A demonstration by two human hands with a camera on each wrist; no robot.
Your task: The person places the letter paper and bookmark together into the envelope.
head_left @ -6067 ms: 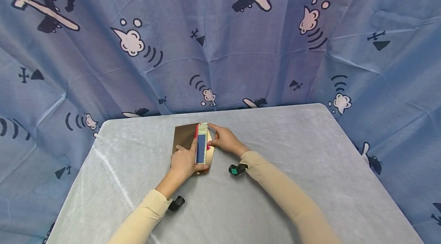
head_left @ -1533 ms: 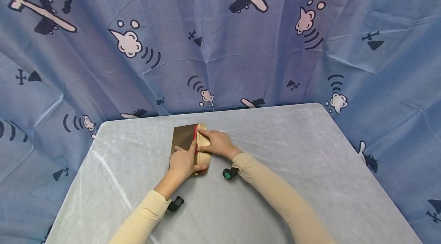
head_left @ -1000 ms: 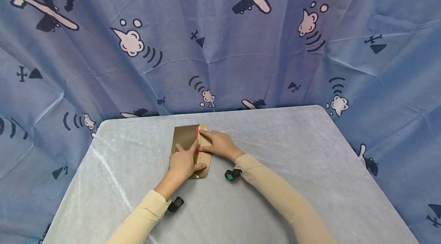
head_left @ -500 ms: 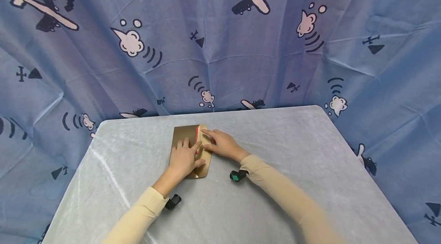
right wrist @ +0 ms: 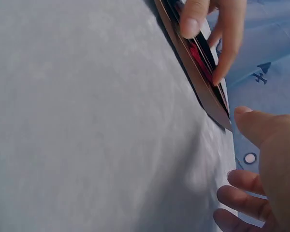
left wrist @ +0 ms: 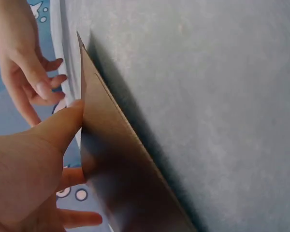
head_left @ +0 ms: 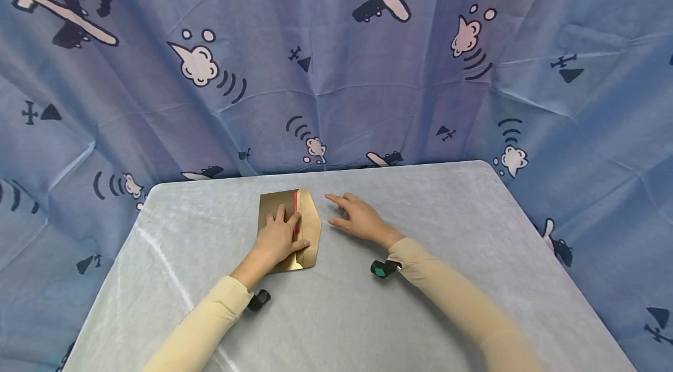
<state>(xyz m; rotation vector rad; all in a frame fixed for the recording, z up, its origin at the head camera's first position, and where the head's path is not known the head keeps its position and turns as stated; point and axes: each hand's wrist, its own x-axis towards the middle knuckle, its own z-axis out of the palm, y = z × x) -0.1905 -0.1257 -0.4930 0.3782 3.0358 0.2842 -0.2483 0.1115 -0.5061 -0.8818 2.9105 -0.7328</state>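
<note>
A gold envelope [head_left: 311, 230] lies on the table, its pale flap spread out to the right. At its mouth a thin red edge [head_left: 296, 201] of something inside shows; most of that thing is hidden. My left hand [head_left: 277, 239] rests on the envelope with fingers spread, its thumb reaching across the mouth. In the left wrist view that thumb [left wrist: 63, 123] lies along the envelope's raised edge. Off to the right of the flap is my right hand [head_left: 363, 220], holding nothing, index finger extended. The right wrist view shows a red tassel-like bit [right wrist: 199, 59] inside the open mouth.
The table [head_left: 447, 214] has a grey cloth-like top. Behind it hangs a blue curtain [head_left: 336, 56] printed with airplanes. Black wrist cameras [head_left: 385, 268] sit at both cuffs.
The blue-and-green patterned box that my right hand held is out of sight, only a red edge showing in the envelope. My right hand has withdrawn rightward; the left-hand fingers have shifted slightly.
</note>
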